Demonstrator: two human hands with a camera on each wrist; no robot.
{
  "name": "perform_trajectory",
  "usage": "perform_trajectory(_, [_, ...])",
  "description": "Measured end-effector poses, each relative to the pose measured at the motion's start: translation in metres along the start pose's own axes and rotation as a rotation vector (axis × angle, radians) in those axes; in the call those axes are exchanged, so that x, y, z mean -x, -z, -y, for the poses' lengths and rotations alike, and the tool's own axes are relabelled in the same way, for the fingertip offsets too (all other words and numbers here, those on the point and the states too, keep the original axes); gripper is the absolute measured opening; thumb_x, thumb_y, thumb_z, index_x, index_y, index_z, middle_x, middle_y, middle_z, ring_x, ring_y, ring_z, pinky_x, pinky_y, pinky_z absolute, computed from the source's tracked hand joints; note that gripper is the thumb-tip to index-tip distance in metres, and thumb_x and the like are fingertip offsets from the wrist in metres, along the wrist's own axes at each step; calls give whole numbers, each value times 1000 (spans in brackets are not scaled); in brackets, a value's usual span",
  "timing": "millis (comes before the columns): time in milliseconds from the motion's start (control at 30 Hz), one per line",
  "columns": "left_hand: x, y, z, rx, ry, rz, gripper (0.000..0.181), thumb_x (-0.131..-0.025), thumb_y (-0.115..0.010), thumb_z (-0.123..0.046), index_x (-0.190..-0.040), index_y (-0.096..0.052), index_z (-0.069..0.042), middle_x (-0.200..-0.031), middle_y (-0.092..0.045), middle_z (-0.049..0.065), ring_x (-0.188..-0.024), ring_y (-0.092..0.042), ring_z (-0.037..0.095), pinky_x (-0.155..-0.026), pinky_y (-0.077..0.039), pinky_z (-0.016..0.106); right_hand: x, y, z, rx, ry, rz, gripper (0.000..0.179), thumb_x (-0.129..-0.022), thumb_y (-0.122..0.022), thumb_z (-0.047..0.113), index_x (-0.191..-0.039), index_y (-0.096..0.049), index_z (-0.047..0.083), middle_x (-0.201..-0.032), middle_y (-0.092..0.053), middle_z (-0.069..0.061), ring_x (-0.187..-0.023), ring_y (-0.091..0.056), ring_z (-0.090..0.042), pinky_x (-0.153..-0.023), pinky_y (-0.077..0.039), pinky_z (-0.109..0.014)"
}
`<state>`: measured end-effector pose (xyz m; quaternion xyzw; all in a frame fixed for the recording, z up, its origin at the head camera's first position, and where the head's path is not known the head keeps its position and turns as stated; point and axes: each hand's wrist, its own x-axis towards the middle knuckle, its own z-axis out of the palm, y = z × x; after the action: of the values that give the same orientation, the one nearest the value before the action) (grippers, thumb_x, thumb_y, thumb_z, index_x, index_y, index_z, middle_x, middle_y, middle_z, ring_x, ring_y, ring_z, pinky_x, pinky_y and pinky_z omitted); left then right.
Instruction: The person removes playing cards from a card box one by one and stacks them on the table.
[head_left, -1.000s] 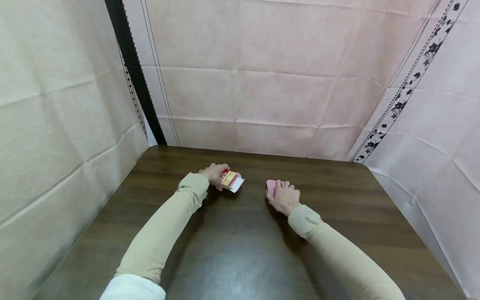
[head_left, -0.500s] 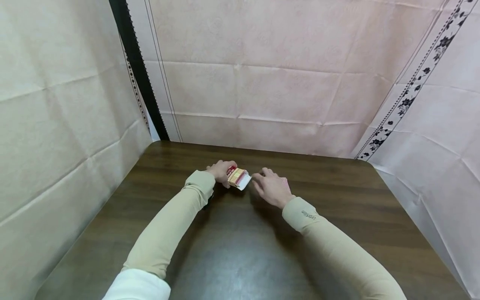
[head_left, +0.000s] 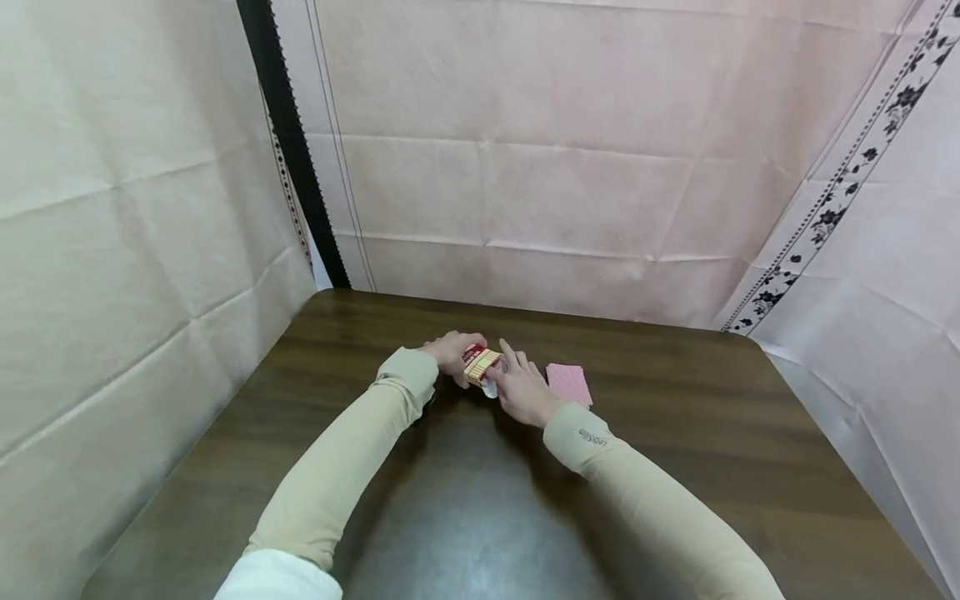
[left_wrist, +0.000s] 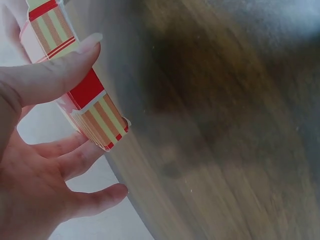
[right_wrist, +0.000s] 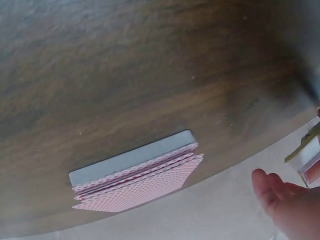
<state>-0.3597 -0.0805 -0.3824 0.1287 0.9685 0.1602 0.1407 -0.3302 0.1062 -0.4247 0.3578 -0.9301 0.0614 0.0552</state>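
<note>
My left hand [head_left: 450, 353] grips a red and yellow striped playing-card box [head_left: 478, 364] near the table's far side. In the left wrist view the thumb lies across the box [left_wrist: 91, 93], with other fingers behind and below it. My right hand [head_left: 525, 390] is at the box's open, white-flapped end, fingers mostly extended and the thumb right at the opening. The right wrist view shows only part of this hand [right_wrist: 292, 210], beside the box's edge. A deck of playing cards [head_left: 568, 383] with pink patterned backs lies just right of the right hand, its layers slightly uneven [right_wrist: 140, 182].
The dark wooden table [head_left: 465, 500] has a rounded far edge just beyond the hands. Pale cloth [head_left: 562, 192] hangs behind it and on both sides, with a black strip [head_left: 300, 158] at the back left corner.
My right hand has let go of the deck and moved left to the box's open end. The deck stays on the table, now uncovered. The left hand keeps hold of the box.
</note>
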Motion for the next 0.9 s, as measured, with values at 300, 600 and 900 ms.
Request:
perform_trajectory(300, [3, 4, 3, 27, 19, -14, 78, -69, -86, -10, -134, -47, -25, -135, -50, 11, -125, -44, 30, -101, -35, 62, 4, 1, -7, 27, 99, -230, 31, -92, -63, 14, -123, -66, 17, -149, -44, -14, -121, -52, -29, -94, -50, -44])
perform_trajectory(600, [4, 2, 3, 60, 44, 20, 76, -70, -85, -10, -135, -48, -22, -135, -51, 9, -126, -44, 30, -104, -33, 62, 12, 0, -8, 9, 112, -348, 23, -85, -72, 9, -108, -74, 10, -128, -64, -9, -104, -61, -23, -80, -56, -36])
perform_trajectory(900, [-2, 2, 4, 69, 28, 20, 76, -67, -86, -8, -133, -49, -21, -131, -53, 7, -120, -46, 27, -101, -41, 49, 10, 4, -4, -58, 58, -291, 28, -87, -70, 35, -102, -69, 10, -122, -61, -10, -109, -59, -22, -83, -56, -37])
